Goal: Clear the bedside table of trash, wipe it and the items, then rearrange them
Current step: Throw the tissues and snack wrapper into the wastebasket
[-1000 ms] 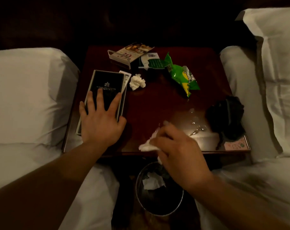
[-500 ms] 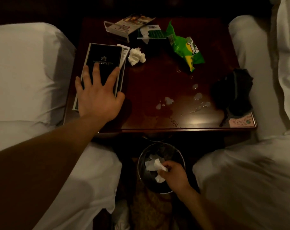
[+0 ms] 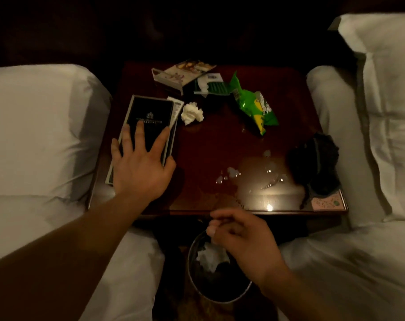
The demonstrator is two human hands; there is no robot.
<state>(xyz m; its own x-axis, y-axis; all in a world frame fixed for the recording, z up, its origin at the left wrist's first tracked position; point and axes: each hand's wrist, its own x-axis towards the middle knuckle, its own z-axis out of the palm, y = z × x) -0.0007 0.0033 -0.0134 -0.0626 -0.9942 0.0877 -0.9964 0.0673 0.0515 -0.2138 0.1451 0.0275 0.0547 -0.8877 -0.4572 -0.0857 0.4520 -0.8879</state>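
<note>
My left hand (image 3: 140, 167) rests flat, fingers spread, on a black folder (image 3: 150, 119) at the left of the dark wooden bedside table (image 3: 208, 144). My right hand (image 3: 241, 237) hovers empty, fingers loosely curled, above the round bin (image 3: 198, 281) below the table's front edge; crumpled white tissue (image 3: 210, 257) lies in the bin. On the table lie a crumpled tissue ball (image 3: 191, 113), a green snack wrapper (image 3: 254, 105), a green-and-white packet (image 3: 210, 85) and an open card box (image 3: 180, 74). Wet spots (image 3: 231, 173) glisten near the front right.
A dark crumpled cloth (image 3: 315, 165) sits at the table's right edge over a pink card (image 3: 326, 202). White beds with pillows flank the table, one on the left (image 3: 34, 126) and one on the right (image 3: 387, 112). The headboard wall behind is dark.
My right hand took a tissue from the table's front edge down into the bin, let it go, and has risen empty above the bin. My left hand stayed on the folder.
</note>
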